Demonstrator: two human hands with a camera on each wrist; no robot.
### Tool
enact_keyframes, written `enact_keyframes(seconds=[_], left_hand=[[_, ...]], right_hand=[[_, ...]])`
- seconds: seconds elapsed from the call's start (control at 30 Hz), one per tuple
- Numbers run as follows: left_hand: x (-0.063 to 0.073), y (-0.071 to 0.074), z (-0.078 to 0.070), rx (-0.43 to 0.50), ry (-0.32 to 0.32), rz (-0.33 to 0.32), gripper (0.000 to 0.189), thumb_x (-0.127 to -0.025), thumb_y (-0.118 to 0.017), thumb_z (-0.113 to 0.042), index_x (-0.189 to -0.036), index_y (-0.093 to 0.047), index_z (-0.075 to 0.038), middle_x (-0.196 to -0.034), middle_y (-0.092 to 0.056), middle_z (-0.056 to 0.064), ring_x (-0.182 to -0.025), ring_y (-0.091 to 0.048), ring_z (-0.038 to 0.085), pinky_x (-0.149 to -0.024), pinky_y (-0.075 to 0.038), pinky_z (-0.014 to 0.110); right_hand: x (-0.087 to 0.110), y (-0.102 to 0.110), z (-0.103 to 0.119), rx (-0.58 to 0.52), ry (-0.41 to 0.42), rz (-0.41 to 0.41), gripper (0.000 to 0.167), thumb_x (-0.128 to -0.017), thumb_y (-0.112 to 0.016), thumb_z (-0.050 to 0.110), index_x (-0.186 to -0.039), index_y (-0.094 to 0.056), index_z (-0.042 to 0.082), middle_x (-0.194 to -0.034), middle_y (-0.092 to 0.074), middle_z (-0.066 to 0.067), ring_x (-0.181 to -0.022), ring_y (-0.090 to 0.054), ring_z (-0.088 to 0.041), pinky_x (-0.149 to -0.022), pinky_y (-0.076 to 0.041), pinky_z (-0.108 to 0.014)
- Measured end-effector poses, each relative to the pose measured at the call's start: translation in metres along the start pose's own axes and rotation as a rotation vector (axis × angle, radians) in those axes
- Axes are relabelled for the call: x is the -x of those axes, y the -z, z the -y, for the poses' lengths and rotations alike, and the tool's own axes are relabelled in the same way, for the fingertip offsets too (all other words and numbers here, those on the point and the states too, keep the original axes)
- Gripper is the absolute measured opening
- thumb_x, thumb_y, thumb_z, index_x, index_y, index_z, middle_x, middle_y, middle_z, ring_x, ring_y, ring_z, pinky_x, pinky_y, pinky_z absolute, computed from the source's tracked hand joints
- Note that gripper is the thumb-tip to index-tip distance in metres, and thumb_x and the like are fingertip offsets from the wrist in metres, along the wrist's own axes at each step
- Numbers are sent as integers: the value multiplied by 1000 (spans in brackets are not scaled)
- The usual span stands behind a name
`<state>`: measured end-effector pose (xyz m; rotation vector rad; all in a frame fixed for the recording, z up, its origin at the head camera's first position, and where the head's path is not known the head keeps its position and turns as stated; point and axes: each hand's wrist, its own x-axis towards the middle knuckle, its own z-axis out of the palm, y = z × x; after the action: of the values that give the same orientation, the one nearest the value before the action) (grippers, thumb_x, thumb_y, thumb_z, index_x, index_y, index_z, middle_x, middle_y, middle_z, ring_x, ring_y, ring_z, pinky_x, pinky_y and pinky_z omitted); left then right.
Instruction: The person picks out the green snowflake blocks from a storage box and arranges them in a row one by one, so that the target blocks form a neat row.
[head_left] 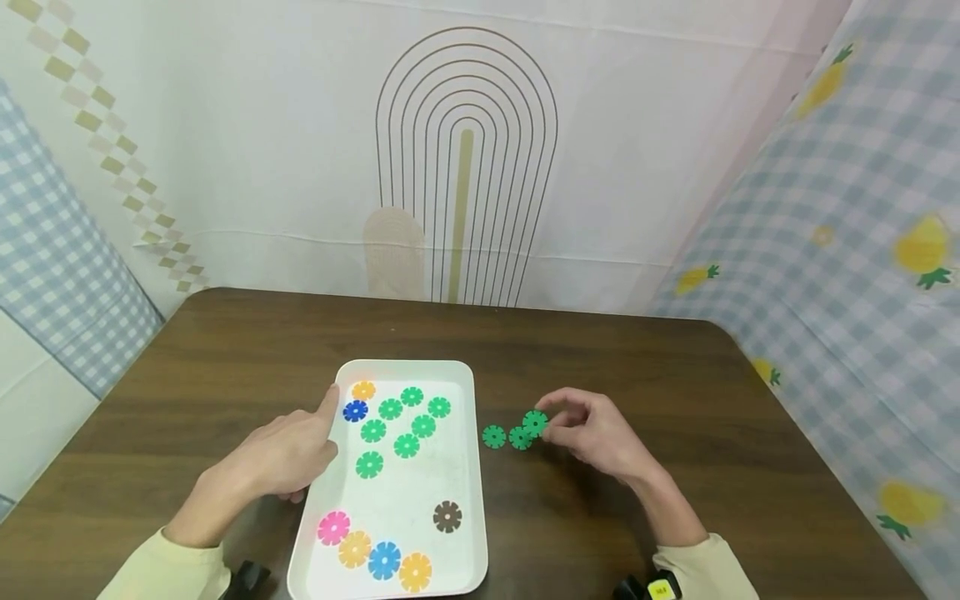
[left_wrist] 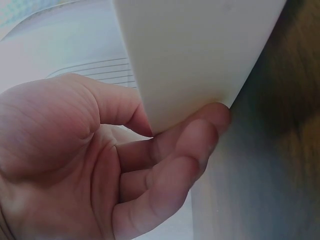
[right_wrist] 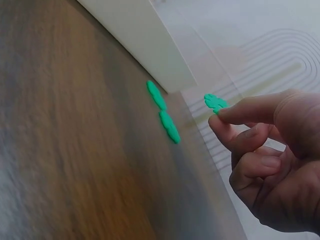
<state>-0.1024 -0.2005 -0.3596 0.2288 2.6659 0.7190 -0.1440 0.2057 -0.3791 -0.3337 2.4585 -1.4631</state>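
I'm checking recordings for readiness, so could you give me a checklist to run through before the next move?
1. Tray steadied: ok; the left hand holds the left side of the white tray.
2. Disc held: ok; the right hand pinches a green disc.
3. Held disc lifted: ok; the right wrist view shows it apart from the two loose green discs on the table.
4. Loose discs separated: cannot tell; they may touch.
5. Right hand free: not ok; it is occupied.

On the brown wooden table [head_left: 615, 358], the white rectangular tray [head_left: 397, 504], seven green notched discs [head_left: 407, 450] in its far part, lies right of the left hand [head_left: 288, 450] and left of two loose green discs [head_left: 520, 439], the right hand [head_left: 600, 435] further right.
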Motion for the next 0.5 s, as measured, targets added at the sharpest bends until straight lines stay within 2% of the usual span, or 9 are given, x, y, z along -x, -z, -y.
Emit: enact_keyframes(seconds=[0.5], left_hand=[[0,0,0,1,-6,2,86,-101,-56,-13,-166,-2,7,-80,-56,4,-47,-57,21,-49,-41,33]], right_hand=[[-3,11,-14,-10,-71,-2,27,-94,-73,6,-121,-70,4,-92,-74,-17,-53,-43,-11,-49,-37,-25]])
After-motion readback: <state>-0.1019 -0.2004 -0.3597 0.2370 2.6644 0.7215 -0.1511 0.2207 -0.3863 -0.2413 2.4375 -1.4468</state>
